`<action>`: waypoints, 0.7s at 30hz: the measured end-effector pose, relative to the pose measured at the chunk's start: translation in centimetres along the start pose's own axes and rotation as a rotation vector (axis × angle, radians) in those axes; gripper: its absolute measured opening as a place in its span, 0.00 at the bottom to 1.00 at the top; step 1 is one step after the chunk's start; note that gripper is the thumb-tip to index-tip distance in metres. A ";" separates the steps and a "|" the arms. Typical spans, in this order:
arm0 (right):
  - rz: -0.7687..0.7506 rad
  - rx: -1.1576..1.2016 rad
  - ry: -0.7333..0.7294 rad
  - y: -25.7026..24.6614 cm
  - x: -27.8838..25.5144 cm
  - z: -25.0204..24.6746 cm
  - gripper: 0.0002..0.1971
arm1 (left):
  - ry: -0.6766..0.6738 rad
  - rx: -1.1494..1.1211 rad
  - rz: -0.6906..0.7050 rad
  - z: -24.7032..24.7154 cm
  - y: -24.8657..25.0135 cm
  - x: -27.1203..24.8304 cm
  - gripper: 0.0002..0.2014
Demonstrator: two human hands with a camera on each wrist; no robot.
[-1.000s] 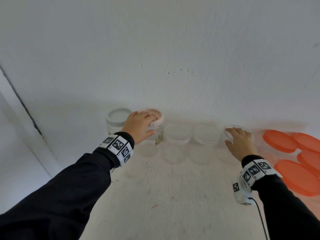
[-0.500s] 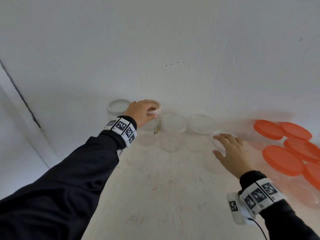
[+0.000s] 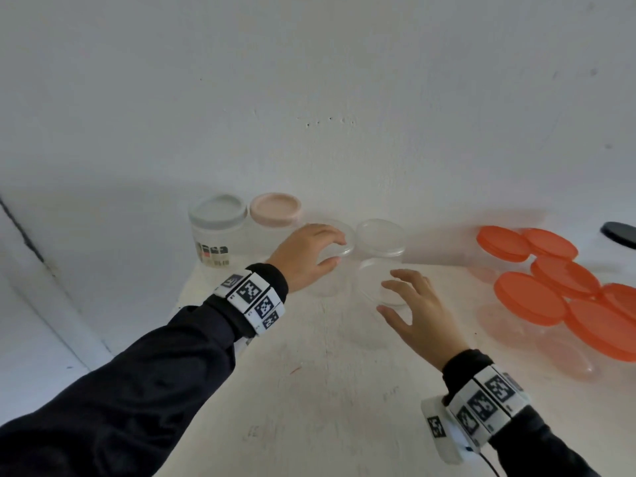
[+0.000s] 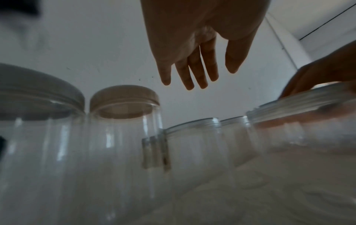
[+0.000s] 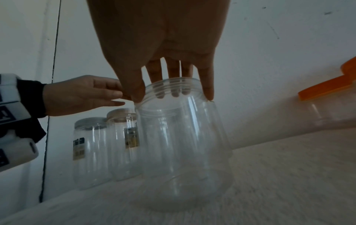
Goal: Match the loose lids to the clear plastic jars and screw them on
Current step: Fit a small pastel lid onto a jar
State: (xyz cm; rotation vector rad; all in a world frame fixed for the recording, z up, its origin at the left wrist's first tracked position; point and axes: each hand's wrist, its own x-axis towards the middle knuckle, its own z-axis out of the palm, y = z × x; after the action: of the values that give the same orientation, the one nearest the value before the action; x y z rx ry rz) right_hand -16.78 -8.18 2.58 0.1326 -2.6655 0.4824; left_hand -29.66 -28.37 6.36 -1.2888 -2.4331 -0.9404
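My right hand (image 3: 389,297) grips an open clear jar (image 3: 370,284) by its threaded rim; in the right wrist view the jar (image 5: 183,144) stands tilted on the table under my right hand (image 5: 173,91). My left hand (image 3: 335,251) hovers with straight fingers over a second open jar (image 3: 323,284) and holds nothing; the left wrist view shows the left hand (image 4: 194,79) clear of that jar (image 4: 194,144). A third open jar (image 3: 380,239) stands by the wall. At the back left stand a grey-lidded jar (image 3: 218,228) and a pink-lidded jar (image 3: 275,210).
Several orange lids (image 3: 530,297) sit on clear jars at the right of the white table (image 3: 309,390). A dark object (image 3: 619,234) lies at the far right edge. The wall rises right behind the jars. The table's left edge runs near my left sleeve.
My left hand let go of the pink lid and moved right, over an open jar. My right hand drew its open jar nearer and to the left.
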 end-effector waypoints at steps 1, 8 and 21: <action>0.010 0.033 0.006 0.0 0.0 0.1 0.19 | -0.014 -0.032 0.007 0.5 0.3 -0.1 0.15; 0.120 0.116 0.144 0.7 0.1 -1.1 0.20 | -0.154 -0.122 0.017 2.6 2.2 -0.2 0.25; 0.612 -0.471 -0.100 10.2 -0.5 -6.3 0.27 | -0.346 -0.024 -0.201 4.9 4.9 0.6 0.32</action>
State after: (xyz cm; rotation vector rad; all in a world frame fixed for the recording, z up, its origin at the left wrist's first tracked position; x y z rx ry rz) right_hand -15.52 3.65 4.52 -0.8319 -2.8010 0.0042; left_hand -25.67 -22.88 5.02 -1.3284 -2.8685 -0.8556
